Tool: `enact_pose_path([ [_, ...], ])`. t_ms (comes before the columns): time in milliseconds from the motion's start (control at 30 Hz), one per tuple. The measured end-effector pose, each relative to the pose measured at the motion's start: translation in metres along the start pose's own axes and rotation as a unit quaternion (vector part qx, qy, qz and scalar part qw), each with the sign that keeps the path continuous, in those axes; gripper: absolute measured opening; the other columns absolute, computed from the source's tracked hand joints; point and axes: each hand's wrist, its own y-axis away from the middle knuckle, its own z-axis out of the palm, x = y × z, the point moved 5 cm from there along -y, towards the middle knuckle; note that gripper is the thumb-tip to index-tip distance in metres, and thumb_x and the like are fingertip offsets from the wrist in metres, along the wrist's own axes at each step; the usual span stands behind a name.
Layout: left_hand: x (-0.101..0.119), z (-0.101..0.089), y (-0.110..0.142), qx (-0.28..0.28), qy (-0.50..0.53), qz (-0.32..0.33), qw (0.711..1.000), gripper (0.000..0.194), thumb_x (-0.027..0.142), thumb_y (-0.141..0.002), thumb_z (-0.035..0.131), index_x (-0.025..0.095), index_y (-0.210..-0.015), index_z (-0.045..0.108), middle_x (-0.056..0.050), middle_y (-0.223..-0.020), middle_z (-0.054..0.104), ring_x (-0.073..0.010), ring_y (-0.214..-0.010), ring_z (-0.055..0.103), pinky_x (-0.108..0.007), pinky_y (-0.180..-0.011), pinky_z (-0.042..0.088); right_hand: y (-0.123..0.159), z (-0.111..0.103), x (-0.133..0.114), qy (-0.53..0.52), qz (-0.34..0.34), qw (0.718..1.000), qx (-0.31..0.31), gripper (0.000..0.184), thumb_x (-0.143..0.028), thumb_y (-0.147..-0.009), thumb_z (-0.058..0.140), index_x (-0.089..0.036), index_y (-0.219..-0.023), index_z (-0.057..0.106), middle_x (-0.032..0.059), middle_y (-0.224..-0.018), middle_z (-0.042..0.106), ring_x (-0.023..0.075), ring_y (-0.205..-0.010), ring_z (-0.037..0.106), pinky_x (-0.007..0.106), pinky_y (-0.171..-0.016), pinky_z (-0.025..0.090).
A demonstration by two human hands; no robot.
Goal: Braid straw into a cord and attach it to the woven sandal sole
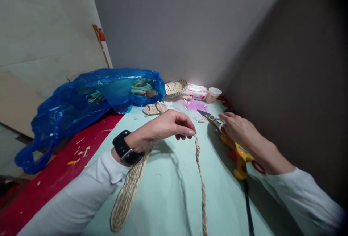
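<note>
My left hand [176,124], a black watch on its wrist, pinches the upper end of a braided straw cord [200,170]. The cord hangs from the fingertips toward the near edge of the view. Under my left wrist lies a flat oval piece of coiled braid [130,192], partly hidden by the arm. My right hand [240,127] is closed on the handles of a pair of scissors [208,115], whose tips point left and away from me. Just below that hand is a yellow glue gun [240,160] with a small orange light lit and a black cable.
A blue plastic bag [73,98] of plant fibre lies at the left. At the back are a woven basket [176,88], a pink-and-white packet [196,91] and a paper cup [213,94]. Small braided pieces [154,109] lie before the bag. A dark wall [293,83] bounds the right.
</note>
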Motion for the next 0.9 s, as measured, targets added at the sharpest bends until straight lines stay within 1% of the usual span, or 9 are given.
enact_pose_path([
  [67, -0.008, 0.004, -0.004, -0.015, 0.016, -0.002, 1.0, 0.013, 0.018, -0.075, 0.068, 0.013, -0.087, 0.071, -0.003, -0.078, 0.068, -0.0116, -0.066, 0.057, -0.027, -0.065, 0.047, 0.011, -0.012, -0.013, -0.065, -0.005, 0.998, 0.024, 0.033, -0.016, -0.09, 0.043, -0.016, -0.116, 0.062, 0.0163, -0.113, 0.065, 0.0291, -0.09, 0.066, 0.033, -0.066, 0.045],
  [133, -0.015, 0.009, -0.008, -0.028, 0.023, -0.008, 0.999, 0.014, 0.016, -0.075, 0.068, 0.013, -0.088, 0.071, -0.004, -0.08, 0.069, -0.0122, -0.068, 0.06, -0.029, -0.07, 0.049, 0.026, -0.024, -0.037, -0.257, -0.037, 0.965, 0.037, 0.034, -0.03, -0.094, 0.044, -0.018, -0.123, 0.059, 0.013, -0.107, 0.068, 0.0278, -0.092, 0.066, 0.034, -0.074, 0.048],
  [200, -0.019, 0.012, -0.009, -0.036, 0.015, -0.007, 0.999, 0.015, 0.015, -0.075, 0.066, 0.013, -0.089, 0.07, -0.005, -0.083, 0.07, -0.0136, -0.072, 0.062, -0.031, -0.074, 0.049, 0.043, -0.026, -0.066, -0.49, -0.061, 0.868, -0.047, 0.042, -0.043, -0.096, 0.043, -0.021, -0.129, 0.054, 0.0094, -0.104, 0.069, 0.0248, -0.091, 0.067, 0.033, -0.077, 0.051],
  [267, -0.02, 0.012, -0.009, -0.041, -0.018, 0.009, 0.999, 0.016, 0.018, -0.077, 0.065, 0.013, -0.091, 0.07, -0.005, -0.086, 0.071, -0.0157, -0.079, 0.064, -0.031, -0.078, 0.048, 0.059, -0.022, -0.092, -0.614, -0.066, 0.775, -0.138, 0.047, -0.046, -0.095, 0.045, -0.021, -0.133, 0.049, 0.0074, -0.094, 0.07, 0.0225, -0.084, 0.067, 0.033, -0.077, 0.051],
  [333, -0.017, 0.006, -0.004, -0.026, -0.08, 0.02, 0.996, 0.018, 0.021, -0.078, 0.065, 0.014, -0.094, 0.07, -0.006, -0.09, 0.072, -0.0174, -0.085, 0.064, -0.031, -0.08, 0.048, 0.068, -0.013, -0.104, -0.658, -0.041, 0.731, -0.175, 0.052, -0.044, -0.092, 0.052, -0.018, -0.136, 0.045, 0.0042, -0.079, 0.067, 0.0192, -0.072, 0.064, 0.03, -0.069, 0.05],
  [500, -0.012, -0.032, 0.023, 0.086, -0.321, -0.039, 0.942, 0.021, 0.027, -0.082, 0.059, 0.015, -0.095, 0.07, -0.007, -0.098, 0.072, -0.0198, -0.09, 0.063, -0.03, -0.079, 0.045, 0.075, 0.01, -0.103, -0.656, -0.029, 0.725, -0.208, 0.037, -0.042, -0.09, 0.057, -0.017, -0.117, 0.058, 0.0, -0.075, 0.057, 0.0114, -0.061, 0.052, 0.023, -0.056, 0.04],
  [633, -0.023, -0.05, 0.057, 0.107, -0.441, -0.146, 0.879, 0.028, 0.034, -0.088, 0.049, 0.016, -0.093, 0.07, -0.008, -0.095, 0.071, -0.0215, -0.086, 0.063, -0.032, -0.075, 0.043, 0.076, 0.014, -0.099, -0.655, -0.031, 0.723, -0.218, 0.03, -0.044, -0.09, 0.055, -0.019, -0.105, 0.063, -0.0012, -0.075, 0.055, 0.0093, -0.057, 0.048, 0.021, -0.05, 0.036],
  [833, -0.047, -0.014, 0.107, 0.128, -0.536, -0.256, 0.794, 0.048, 0.063, -0.085, 0.044, 0.021, -0.103, 0.059, -0.009, -0.096, 0.064, -0.0295, -0.087, 0.059, -0.04, -0.07, 0.042, 0.076, 0.011, -0.096, -0.649, -0.025, 0.735, -0.198, 0.025, -0.043, -0.091, 0.056, -0.021, -0.1, 0.064, -0.0019, -0.074, 0.056, 0.0089, -0.056, 0.049, 0.021, -0.049, 0.036],
  [900, -0.053, 0.004, 0.117, 0.123, -0.561, -0.266, 0.775, 0.047, 0.061, -0.084, 0.048, 0.021, -0.107, 0.056, -0.011, -0.101, 0.061, -0.032, -0.09, 0.057, -0.041, -0.068, 0.042, 0.076, 0.011, -0.096, -0.655, -0.022, 0.73, -0.195, 0.024, -0.042, -0.091, 0.056, -0.021, -0.101, 0.064, -0.0019, -0.075, 0.056, 0.0088, -0.056, 0.049, 0.021, -0.049, 0.037],
])
